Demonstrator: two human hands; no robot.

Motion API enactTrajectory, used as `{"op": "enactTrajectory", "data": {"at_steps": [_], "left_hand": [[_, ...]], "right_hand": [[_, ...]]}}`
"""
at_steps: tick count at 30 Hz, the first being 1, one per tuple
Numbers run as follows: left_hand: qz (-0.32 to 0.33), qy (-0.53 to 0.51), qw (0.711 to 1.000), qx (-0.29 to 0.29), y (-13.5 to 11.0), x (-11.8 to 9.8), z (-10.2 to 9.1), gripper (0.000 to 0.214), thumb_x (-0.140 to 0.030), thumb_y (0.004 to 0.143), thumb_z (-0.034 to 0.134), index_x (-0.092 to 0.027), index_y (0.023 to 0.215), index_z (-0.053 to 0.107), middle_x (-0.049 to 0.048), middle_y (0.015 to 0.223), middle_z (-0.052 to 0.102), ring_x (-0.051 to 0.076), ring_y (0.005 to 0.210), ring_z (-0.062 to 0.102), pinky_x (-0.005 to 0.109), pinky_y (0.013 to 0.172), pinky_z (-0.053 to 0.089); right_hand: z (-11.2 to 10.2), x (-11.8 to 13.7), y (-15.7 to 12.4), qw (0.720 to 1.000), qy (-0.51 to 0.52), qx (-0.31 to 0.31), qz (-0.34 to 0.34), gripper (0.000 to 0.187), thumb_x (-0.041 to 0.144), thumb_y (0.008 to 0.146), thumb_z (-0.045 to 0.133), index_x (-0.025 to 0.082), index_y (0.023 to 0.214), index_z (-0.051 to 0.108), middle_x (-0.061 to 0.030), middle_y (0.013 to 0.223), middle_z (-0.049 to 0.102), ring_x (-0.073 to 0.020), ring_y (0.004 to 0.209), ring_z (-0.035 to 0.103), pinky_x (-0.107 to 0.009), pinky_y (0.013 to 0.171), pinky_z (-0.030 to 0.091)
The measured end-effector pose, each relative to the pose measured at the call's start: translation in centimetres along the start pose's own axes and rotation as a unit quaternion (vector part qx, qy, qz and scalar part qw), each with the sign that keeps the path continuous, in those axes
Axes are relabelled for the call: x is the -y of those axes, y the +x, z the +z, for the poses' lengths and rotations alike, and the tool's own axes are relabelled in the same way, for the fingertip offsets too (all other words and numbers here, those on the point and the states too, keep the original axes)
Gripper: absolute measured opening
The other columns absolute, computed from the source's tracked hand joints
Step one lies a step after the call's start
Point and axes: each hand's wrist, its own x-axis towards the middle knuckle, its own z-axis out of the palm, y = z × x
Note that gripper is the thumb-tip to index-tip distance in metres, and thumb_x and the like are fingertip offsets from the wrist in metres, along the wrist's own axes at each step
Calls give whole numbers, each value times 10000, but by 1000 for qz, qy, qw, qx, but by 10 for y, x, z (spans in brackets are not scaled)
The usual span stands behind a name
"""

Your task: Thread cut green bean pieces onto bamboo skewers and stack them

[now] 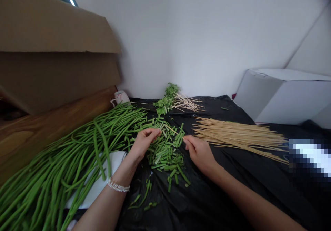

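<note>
My right hand (200,152) is closed around the end of a thin wooden skewer (171,129), which slants up and left over the cut beans. To its left, my left hand (146,141) has thumb and fingers pinched together just above the pile; what lies between the fingertips is too small to make out. Under and between both hands spreads a heap of short cut green bean pieces (165,155). Uncut long green beans (67,158) lie in a big bunch to the left. Bean pieces threaded on skewers (165,101) are stacked at the back.
A bundle of bare skewers (238,132) lies to the right on the black plastic sheet (207,196). A mug (121,97) stands by the wall, beside a large cardboard box (59,51). A white box (284,94) sits at the back right.
</note>
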Motion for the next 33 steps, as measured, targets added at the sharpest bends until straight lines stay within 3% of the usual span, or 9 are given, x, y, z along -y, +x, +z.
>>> {"op": "enactTrajectory", "data": {"at_steps": [5, 9, 11, 14, 17, 23, 29, 33], "left_hand": [[60, 237, 969, 33, 8, 11, -11, 268, -407, 710, 666, -145, 714, 721, 31, 678, 685, 173, 645, 581, 273, 629, 410], [81, 318, 943, 49, 4, 13, -5, 254, -383, 762, 611, -158, 748, 727, 39, 711, 694, 188, 662, 599, 293, 644, 425], [130, 340, 929, 58, 1, 13, 0, 248, -371, 793, 592, -177, 850, 736, 55, 824, 701, 204, 769, 611, 316, 729, 444], [217, 394, 890, 76, -4, 17, 8, 298, -376, 832, 574, -240, 1066, 699, 82, 1126, 644, 259, 1083, 531, 406, 939, 386], [235, 435, 866, 69, -6, 24, 13, 330, -408, 853, 554, -264, 1126, 669, 86, 1237, 589, 290, 1210, 432, 463, 980, 350], [212, 446, 870, 7, -4, 30, 17, 164, -353, 790, 643, -218, 768, 732, 69, 1060, 658, 267, 1091, 508, 432, 958, 377], [173, 435, 882, -47, -6, 27, 25, 224, -455, 732, 682, -241, 742, 744, 63, 1020, 662, 294, 1064, 506, 437, 890, 395], [152, 418, 894, -44, -6, 25, 28, 129, -353, 713, 714, -236, 660, 722, 49, 986, 668, 286, 1021, 518, 429, 860, 398]], "right_hand": [[0, -11, 2, 1000, -23, 2, 7, 241, 268, 936, 393, 209, 900, 624, -13, 748, 665, -146, 678, 608, -238, 674, 395], [0, -12, 1, 999, -41, 11, 6, 247, 267, 934, 393, 210, 937, 633, -24, 797, 686, -150, 704, 619, -243, 690, 404], [0, -11, 0, 998, -53, 17, 6, 251, 265, 935, 393, 211, 946, 638, -26, 819, 692, -150, 701, 620, -246, 689, 404], [0, -10, 0, 998, -59, 21, 5, 253, 262, 937, 393, 209, 949, 640, -28, 836, 696, -149, 704, 620, -248, 689, 401], [-1, -9, 0, 998, -57, 18, 6, 252, 265, 938, 396, 205, 943, 641, -27, 834, 696, -150, 706, 620, -247, 688, 399], [0, -9, 0, 998, -61, 11, -2, 251, 265, 938, 400, 208, 937, 644, -21, 809, 695, -147, 687, 617, -247, 679, 392], [2, -4, -1, 998, -66, 15, 2, 245, 263, 936, 404, 213, 933, 644, -18, 843, 701, -154, 733, 631, -244, 682, 392], [2, -2, -1, 998, -64, 19, 3, 243, 263, 935, 403, 217, 939, 641, -18, 849, 701, -153, 734, 631, -243, 695, 398]]}}
